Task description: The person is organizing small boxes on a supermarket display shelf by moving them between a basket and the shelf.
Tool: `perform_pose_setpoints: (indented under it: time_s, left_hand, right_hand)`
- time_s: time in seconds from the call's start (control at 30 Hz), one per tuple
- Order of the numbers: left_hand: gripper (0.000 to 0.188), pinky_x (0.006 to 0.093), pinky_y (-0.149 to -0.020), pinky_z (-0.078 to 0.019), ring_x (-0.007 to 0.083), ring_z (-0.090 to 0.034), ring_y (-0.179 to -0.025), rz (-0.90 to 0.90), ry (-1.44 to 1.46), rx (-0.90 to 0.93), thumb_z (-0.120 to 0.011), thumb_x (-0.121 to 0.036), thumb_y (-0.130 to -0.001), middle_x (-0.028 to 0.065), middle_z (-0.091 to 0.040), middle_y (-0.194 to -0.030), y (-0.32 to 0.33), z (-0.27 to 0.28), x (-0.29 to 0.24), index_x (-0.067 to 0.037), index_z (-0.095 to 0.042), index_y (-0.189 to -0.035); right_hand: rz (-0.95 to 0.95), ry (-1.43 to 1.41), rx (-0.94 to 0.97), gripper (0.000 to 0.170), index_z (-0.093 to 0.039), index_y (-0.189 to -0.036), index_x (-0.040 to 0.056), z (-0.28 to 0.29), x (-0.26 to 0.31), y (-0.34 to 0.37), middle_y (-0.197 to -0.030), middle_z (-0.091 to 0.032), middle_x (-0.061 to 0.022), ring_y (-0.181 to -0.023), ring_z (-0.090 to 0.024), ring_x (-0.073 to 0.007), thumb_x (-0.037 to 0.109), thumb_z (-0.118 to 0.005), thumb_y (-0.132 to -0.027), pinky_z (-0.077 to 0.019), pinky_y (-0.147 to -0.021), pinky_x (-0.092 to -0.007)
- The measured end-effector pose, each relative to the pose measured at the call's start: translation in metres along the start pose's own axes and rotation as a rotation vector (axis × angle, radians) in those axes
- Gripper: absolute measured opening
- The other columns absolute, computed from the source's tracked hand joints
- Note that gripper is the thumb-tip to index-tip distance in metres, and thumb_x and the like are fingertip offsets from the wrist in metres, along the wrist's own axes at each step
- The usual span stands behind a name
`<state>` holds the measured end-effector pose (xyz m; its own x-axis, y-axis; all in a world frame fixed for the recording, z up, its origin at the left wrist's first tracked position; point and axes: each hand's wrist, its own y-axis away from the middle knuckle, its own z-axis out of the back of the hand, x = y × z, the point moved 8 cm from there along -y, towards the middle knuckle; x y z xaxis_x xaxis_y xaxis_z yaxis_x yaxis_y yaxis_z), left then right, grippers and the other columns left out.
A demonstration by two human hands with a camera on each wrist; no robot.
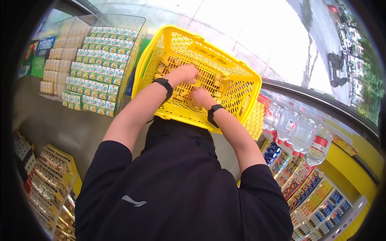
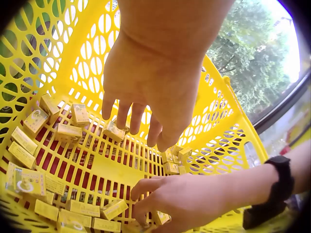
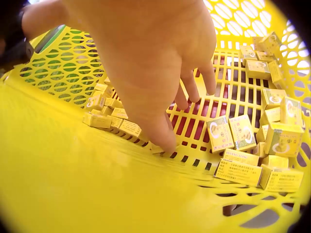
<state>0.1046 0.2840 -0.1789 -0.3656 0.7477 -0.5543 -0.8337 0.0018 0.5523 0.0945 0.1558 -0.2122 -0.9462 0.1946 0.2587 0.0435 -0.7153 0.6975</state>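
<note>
Inside a yellow basket, small yellow boxes lie in loose groups on the slatted floor. My left hand hangs above that floor, fingers loosely extended and pointing down. Behind its fingertips is one box; whether they touch cannot be told. Lower down, near the basket's near side, my right hand has curled fingers and pinches a small yellow box, mostly covered by the thumb in the right wrist view.
A clear display case of green and white boxes stands left of the basket. To the right are large water bottles and shelves of packaged goods. Another goods rack stands at lower left. Window glass runs beyond the basket.
</note>
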Motion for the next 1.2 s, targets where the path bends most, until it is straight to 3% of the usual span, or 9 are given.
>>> perform_pose_setpoints:
  time_s: [0.07,0.2,0.47,0.67,0.87,0.93,1.0,1.1,1.2]
  left_hand:
    - [0.041,0.0470,-0.109,-0.0510,0.0340,-0.061,-0.131,-0.007,-0.006,-0.007,-0.072,-0.033,-0.090,0.0148,-0.066,-0.136,-0.002,-0.002,0.001,-0.019,-0.074,-0.129]
    - [0.043,0.0473,-0.110,-0.0507,0.0339,-0.061,-0.132,-0.007,-0.008,0.029,-0.072,-0.033,-0.090,0.0148,-0.065,-0.138,-0.001,0.001,-0.003,-0.019,-0.074,-0.131]
    - [0.045,0.0478,-0.112,-0.0498,0.0355,-0.062,-0.130,0.045,-0.022,0.062,-0.072,-0.028,-0.089,0.0164,-0.066,-0.138,-0.001,0.006,-0.003,-0.018,-0.072,-0.133]
    - [0.047,0.0461,-0.110,-0.0519,0.0346,-0.064,-0.127,-0.009,-0.048,0.037,-0.072,-0.026,-0.088,0.0176,-0.068,-0.135,0.000,0.003,0.000,-0.018,-0.072,-0.135]
    - [0.050,0.0466,-0.113,-0.0488,0.0357,-0.061,-0.131,0.041,0.019,0.102,-0.076,-0.023,-0.084,0.0170,-0.066,-0.136,0.001,0.006,0.006,-0.019,-0.071,-0.134]
    - [0.048,0.0465,-0.113,-0.0480,0.0361,-0.060,-0.130,-0.005,0.008,0.058,-0.079,-0.022,-0.083,0.0167,-0.066,-0.135,0.005,0.018,-0.001,-0.019,-0.072,-0.130]
    - [0.046,0.0464,-0.113,-0.0473,0.0364,-0.059,-0.130,-0.063,-0.008,0.036,-0.081,-0.022,-0.081,0.0165,-0.066,-0.134,0.010,0.028,-0.017,-0.018,-0.073,-0.126]
    - [0.042,0.0461,-0.113,-0.0455,0.0367,-0.057,-0.129,-0.378,0.100,0.014,-0.087,-0.024,-0.077,0.0169,-0.063,-0.136,0.013,0.044,-0.061,-0.015,-0.073,-0.115]
    - [0.040,0.0470,-0.114,-0.0438,0.0383,-0.054,-0.133,-0.559,0.124,0.043,-0.089,-0.026,-0.077,0.0175,-0.060,-0.140,0.036,0.058,-0.101,-0.015,-0.074,-0.113]
  right_hand:
    - [0.048,0.194,-0.104,0.021,-0.080,-0.105,0.0179,-0.003,0.007,-0.001,-0.120,-0.067,-0.0079,-0.121,-0.062,-0.0275,0.029,-0.074,-0.088,-0.0478,-0.105,-0.0497]
    - [-0.005,0.183,-0.154,0.019,-0.080,-0.099,0.0134,0.014,0.000,0.002,-0.113,-0.068,-0.0075,-0.115,-0.064,-0.0271,0.027,-0.073,-0.087,-0.0476,-0.102,-0.0488]
    - [0.046,0.100,-0.089,0.044,-0.080,-0.116,0.0256,0.011,-0.008,0.007,-0.129,-0.061,-0.0079,-0.131,-0.053,-0.0299,0.035,-0.090,-0.074,-0.0459,-0.107,-0.0485]
    - [0.057,0.281,-0.179,0.027,-0.083,-0.104,0.0168,0.003,0.008,0.002,-0.127,-0.062,-0.0081,-0.130,-0.053,-0.0282,0.030,-0.081,-0.081,-0.0438,-0.108,-0.0522]
    - [-0.202,-0.075,-0.028,0.037,-0.082,-0.112,0.0165,0.050,-0.019,0.021,-0.133,-0.062,-0.0099,-0.133,-0.054,-0.0286,0.040,-0.079,-0.084,-0.0440,-0.110,-0.0507]
    - [-0.238,-0.037,-0.098,0.039,-0.082,-0.111,0.0152,0.077,-0.020,0.045,-0.136,-0.061,-0.0139,-0.135,-0.053,-0.0315,0.039,-0.080,-0.081,-0.0455,-0.109,-0.0501]
    - [-0.229,-0.051,-0.580,0.039,-0.082,-0.110,0.0137,0.130,-0.014,0.092,-0.140,-0.060,-0.0190,-0.135,-0.053,-0.0364,0.036,-0.081,-0.078,-0.0455,-0.112,-0.0513]
    - [-0.248,-0.289,-0.829,0.036,-0.082,-0.106,0.0111,0.146,-0.026,0.147,-0.143,-0.058,-0.0223,-0.136,-0.052,-0.0406,0.029,-0.082,-0.075,-0.0435,-0.114,-0.0512]
    - [-0.292,-0.393,-0.882,0.032,-0.081,-0.104,0.0089,0.137,-0.038,0.192,-0.145,-0.057,-0.0233,-0.137,-0.052,-0.0419,0.024,-0.083,-0.075,-0.0419,-0.116,-0.0509]
